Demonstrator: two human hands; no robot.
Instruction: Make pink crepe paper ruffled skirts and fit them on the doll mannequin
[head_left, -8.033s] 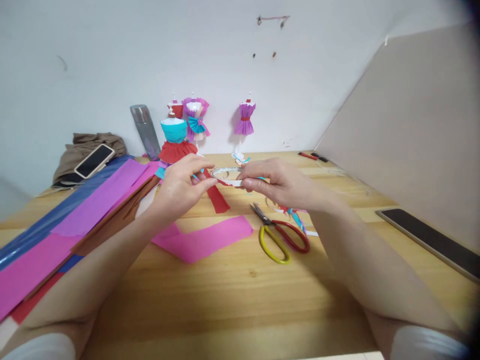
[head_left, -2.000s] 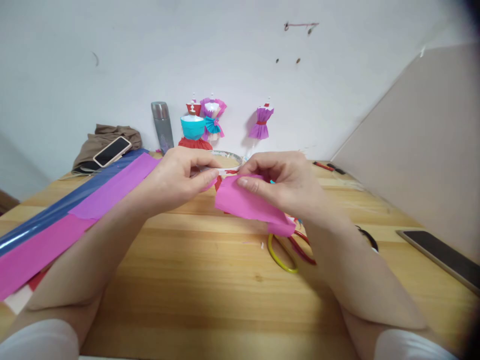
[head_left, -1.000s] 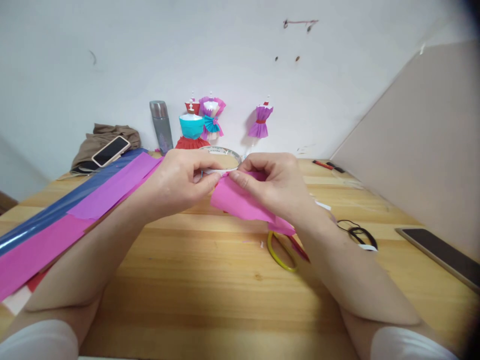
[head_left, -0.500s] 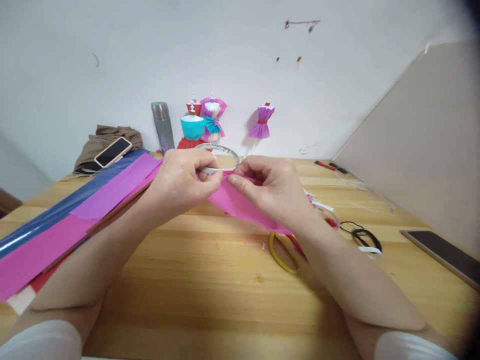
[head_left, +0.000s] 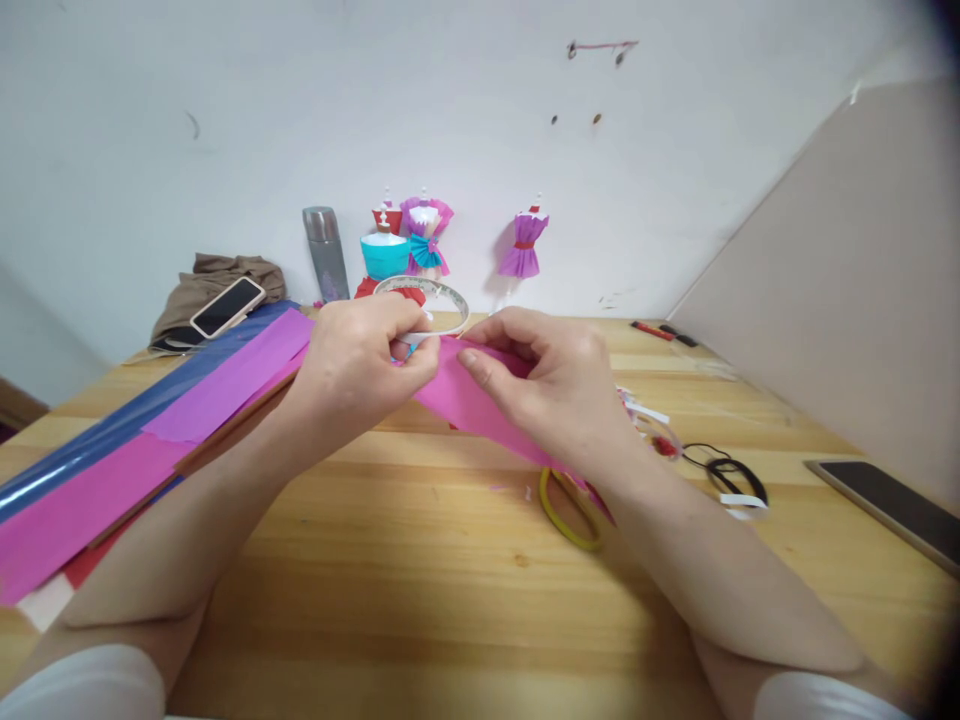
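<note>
My left hand is closed, with thumb and bent fingers at the lower rim of a narrow roll of tape. The ring of tape stands behind my fingertips. A strip of pink paper slants from my left thumb tip down to the right, under my right hand. My right hand pinches the upper edge of this paper between thumb and fingers. Whether the left fingertips also grip the paper's end is hidden. Yellow-handled scissors lie on the table beneath, their blades out of sight.
Pink and purple paper sheets lie at left over a blue glossy wrap. Behind are a phone on brown cloth, a grey flask and small dress forms. At right lie hair ties, markers and another phone.
The tape roll and my left hand have shifted slightly left. My hands are a little farther apart, and more of the pink paper shows between them.
</note>
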